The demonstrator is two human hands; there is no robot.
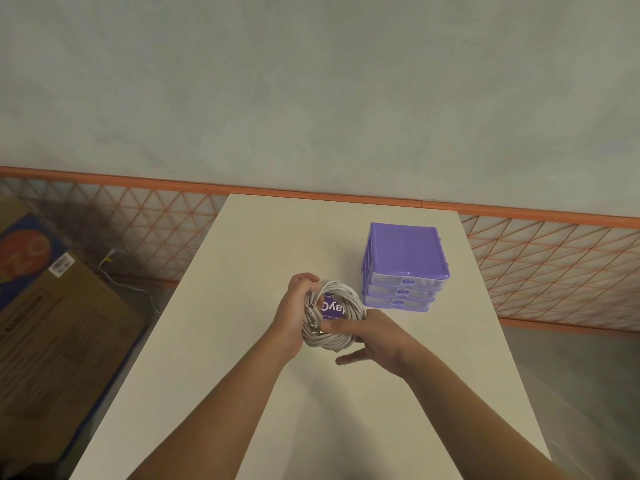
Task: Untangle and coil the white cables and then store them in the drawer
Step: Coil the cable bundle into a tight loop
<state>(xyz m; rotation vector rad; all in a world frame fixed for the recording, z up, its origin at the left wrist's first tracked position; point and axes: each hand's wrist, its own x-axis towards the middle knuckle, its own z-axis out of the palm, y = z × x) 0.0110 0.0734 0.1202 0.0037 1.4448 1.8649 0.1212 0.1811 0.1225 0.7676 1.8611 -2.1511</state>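
The far right of the table [242, 341] is taken up by the drawer unit [405, 265], whose three drawers are seen closed. Just left of its front, the space is filled by the coil [334, 315] held between the left hand [294, 313] and right hand [374, 341]. Bare tabletop is seen left, behind and nearer.
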